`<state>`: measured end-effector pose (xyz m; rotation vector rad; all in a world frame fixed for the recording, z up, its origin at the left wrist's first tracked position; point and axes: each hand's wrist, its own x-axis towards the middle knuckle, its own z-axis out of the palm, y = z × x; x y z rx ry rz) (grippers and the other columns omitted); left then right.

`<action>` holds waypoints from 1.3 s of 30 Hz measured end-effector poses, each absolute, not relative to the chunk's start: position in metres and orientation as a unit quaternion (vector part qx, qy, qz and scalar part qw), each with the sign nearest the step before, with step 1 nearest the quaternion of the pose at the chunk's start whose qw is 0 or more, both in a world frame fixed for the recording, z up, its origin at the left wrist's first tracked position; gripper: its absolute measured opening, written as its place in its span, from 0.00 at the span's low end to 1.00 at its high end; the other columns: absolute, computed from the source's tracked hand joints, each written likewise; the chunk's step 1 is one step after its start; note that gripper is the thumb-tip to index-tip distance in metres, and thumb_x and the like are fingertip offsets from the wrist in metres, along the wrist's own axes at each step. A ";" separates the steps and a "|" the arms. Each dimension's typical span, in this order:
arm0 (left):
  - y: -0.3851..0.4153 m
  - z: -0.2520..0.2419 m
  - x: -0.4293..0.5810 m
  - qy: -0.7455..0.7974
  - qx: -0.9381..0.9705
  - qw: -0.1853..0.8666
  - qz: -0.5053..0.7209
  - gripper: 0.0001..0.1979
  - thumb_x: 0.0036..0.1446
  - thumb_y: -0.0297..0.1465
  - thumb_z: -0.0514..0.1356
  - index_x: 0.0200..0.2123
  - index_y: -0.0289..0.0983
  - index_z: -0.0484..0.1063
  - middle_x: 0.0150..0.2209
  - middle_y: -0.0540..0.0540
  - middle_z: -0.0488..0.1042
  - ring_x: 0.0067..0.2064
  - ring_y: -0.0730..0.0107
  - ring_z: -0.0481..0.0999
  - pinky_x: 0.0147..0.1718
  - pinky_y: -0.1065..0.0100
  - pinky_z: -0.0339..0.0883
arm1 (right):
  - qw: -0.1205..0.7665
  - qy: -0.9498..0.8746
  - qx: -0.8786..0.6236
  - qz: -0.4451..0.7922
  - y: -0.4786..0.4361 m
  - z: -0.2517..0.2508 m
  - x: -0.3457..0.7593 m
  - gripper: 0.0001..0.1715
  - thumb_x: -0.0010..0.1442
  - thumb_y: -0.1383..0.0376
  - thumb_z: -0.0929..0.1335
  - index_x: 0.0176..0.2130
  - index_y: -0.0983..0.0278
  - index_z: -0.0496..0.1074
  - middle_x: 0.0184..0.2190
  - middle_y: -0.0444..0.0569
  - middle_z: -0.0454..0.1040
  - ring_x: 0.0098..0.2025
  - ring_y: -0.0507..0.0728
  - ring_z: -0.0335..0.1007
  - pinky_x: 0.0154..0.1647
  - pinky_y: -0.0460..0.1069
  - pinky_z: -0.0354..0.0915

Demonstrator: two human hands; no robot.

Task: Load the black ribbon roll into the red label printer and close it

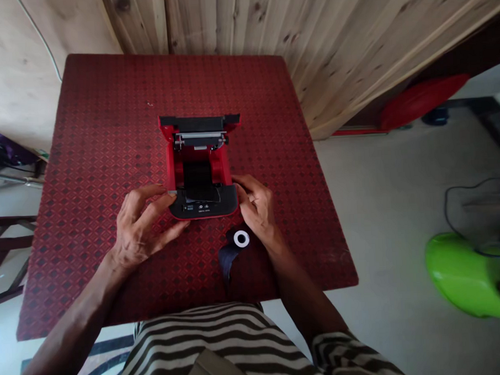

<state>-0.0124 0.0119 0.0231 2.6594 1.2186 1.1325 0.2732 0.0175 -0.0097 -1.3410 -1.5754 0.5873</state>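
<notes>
A red and black label printer (228, 165) sits on the table with its lid raised at the back. Inside its bay is a dark roll (197, 173), and a loose dark end of it lies over the black front panel. My left hand (146, 222) grips the printer's front left corner, index finger on the top edge and thumb low at the front. My right hand (257, 206) is closed around the front right corner, some of its fingers hidden behind the side. Between my forearms lies a small roll of dark ribbon (228, 261) with a white core (241, 239), untouched.
The table (117, 105) has a red patterned cover and stands against a wooden plank wall (226, 22). To the right on the floor is a bright green plastic object (456, 272). A dark wooden chair (7, 242) stands at the left edge.
</notes>
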 end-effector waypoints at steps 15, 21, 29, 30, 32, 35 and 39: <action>0.004 0.003 -0.007 0.385 0.843 0.020 0.374 0.38 0.65 0.36 0.70 0.72 0.43 0.59 0.57 0.36 0.74 0.57 0.56 0.79 0.55 0.58 0.82 | -0.026 -0.881 -0.468 0.066 0.097 0.079 0.201 0.18 0.69 0.79 0.64 0.48 0.69 0.81 0.44 0.62 0.84 0.43 0.64 0.82 0.42 0.57 0.74; 0.002 -0.002 -0.006 0.382 0.842 0.035 0.379 0.38 0.64 0.35 0.70 0.73 0.41 0.60 0.60 0.34 0.72 0.58 0.55 0.78 0.55 0.57 0.82 | -0.003 -0.886 -0.451 0.105 0.100 0.087 0.209 0.08 0.64 0.75 0.72 0.43 0.68 0.81 0.45 0.61 0.83 0.46 0.66 0.82 0.48 0.58 0.75; 0.002 0.000 -0.005 0.386 0.839 0.024 0.383 0.37 0.65 0.37 0.70 0.72 0.41 0.60 0.58 0.35 0.72 0.57 0.56 0.79 0.54 0.58 0.83 | 0.213 -0.844 -0.482 0.100 0.055 0.115 0.230 0.09 0.62 0.72 0.71 0.42 0.61 0.78 0.43 0.52 0.82 0.48 0.64 0.79 0.52 0.59 0.76; 0.003 0.000 -0.005 0.387 0.838 0.023 0.383 0.37 0.64 0.37 0.70 0.72 0.42 0.60 0.58 0.35 0.73 0.57 0.56 0.79 0.53 0.58 0.83 | 0.258 -0.828 -0.484 0.119 0.048 0.117 0.241 0.09 0.63 0.70 0.72 0.43 0.59 0.78 0.43 0.50 0.83 0.46 0.63 0.80 0.52 0.59 0.76; 0.004 0.001 -0.005 0.387 0.836 0.021 0.388 0.37 0.64 0.37 0.71 0.71 0.42 0.61 0.57 0.36 0.73 0.56 0.56 0.80 0.52 0.59 0.83 | 0.340 -0.778 -0.497 0.177 0.036 0.114 0.267 0.11 0.62 0.66 0.74 0.46 0.57 0.77 0.43 0.47 0.83 0.43 0.61 0.80 0.50 0.58 0.77; 0.005 0.003 -0.003 0.388 0.832 0.016 0.395 0.36 0.64 0.37 0.71 0.70 0.42 0.63 0.57 0.37 0.73 0.56 0.56 0.80 0.52 0.60 0.83 | 0.432 -0.674 -0.529 0.282 0.022 0.086 0.309 0.14 0.61 0.62 0.75 0.47 0.57 0.75 0.43 0.46 0.83 0.44 0.59 0.82 0.48 0.56 0.79; 0.005 0.006 -0.001 0.393 0.827 0.024 0.401 0.36 0.63 0.36 0.71 0.70 0.44 0.63 0.58 0.37 0.73 0.58 0.54 0.79 0.53 0.56 0.83 | 0.457 -0.575 -0.597 0.323 0.012 0.024 0.341 0.14 0.57 0.63 0.73 0.44 0.58 0.74 0.42 0.47 0.83 0.45 0.58 0.82 0.49 0.56 0.79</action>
